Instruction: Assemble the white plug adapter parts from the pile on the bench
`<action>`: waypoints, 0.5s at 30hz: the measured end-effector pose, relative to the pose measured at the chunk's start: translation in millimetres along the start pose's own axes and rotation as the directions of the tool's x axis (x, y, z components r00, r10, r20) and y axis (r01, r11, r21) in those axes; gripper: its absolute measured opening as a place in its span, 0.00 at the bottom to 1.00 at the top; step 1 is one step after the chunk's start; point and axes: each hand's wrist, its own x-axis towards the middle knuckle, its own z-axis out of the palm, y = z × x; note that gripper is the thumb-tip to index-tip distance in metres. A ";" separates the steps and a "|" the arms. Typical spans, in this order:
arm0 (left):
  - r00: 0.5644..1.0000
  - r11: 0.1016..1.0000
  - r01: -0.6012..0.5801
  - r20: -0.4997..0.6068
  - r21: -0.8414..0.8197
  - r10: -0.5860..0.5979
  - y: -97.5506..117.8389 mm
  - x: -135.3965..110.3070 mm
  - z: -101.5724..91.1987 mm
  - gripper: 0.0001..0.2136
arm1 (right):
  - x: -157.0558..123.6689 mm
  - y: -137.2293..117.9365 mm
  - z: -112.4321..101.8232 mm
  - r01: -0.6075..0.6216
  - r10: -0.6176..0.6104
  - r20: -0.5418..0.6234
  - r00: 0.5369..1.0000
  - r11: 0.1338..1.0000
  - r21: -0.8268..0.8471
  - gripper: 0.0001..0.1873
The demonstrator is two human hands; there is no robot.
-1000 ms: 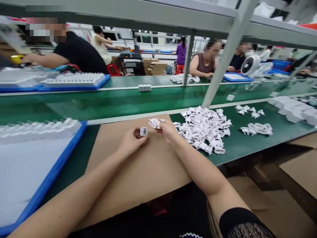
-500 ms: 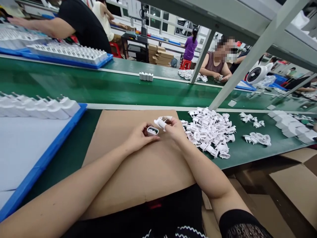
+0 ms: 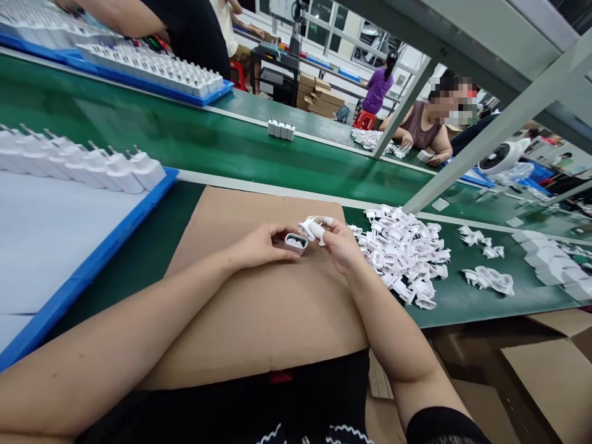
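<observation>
Over a cardboard sheet, my left hand is closed around a white charger housing. The housing's open end faces up and to the right, showing parts inside that are too small to make out. My right hand pinches a small white plug cover right at the housing's upper edge; whether the two touch I cannot tell. White coverings wrap some of my right fingertips. Just right of that hand lies a heap of white plug covers.
A blue-edged tray at left holds a row of white plug chargers. Across the green conveyor stand a few joined chargers and another filled tray. A slanted metal post rises behind the heap. Co-workers sit opposite.
The view has tilted and shifted. My right hand has brought the plug cover closer to the housing's open end. My left hand keeps its hold on the housing.
</observation>
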 end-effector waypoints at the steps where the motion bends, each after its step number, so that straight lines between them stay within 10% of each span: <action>1: 1.000 1.000 0.012 0.028 0.001 -0.012 1.8 -0.8 -2.8 0.24 | -1.5 -1.8 0.5 0.015 -0.015 0.012 1.000 1.000 -0.005 0.20; 10: 0.998 1.000 0.001 -0.068 -0.001 -0.001 -0.8 -1.2 8.0 0.23 | -1.4 -2.2 0.9 0.238 -0.235 0.040 0.971 0.963 -0.127 0.19; 15: 0.998 1.000 -0.005 -0.068 0.016 0.006 0.1 -0.8 8.5 0.22 | -7.8 -5.5 -1.6 0.490 -0.499 0.094 0.861 0.766 -0.417 0.22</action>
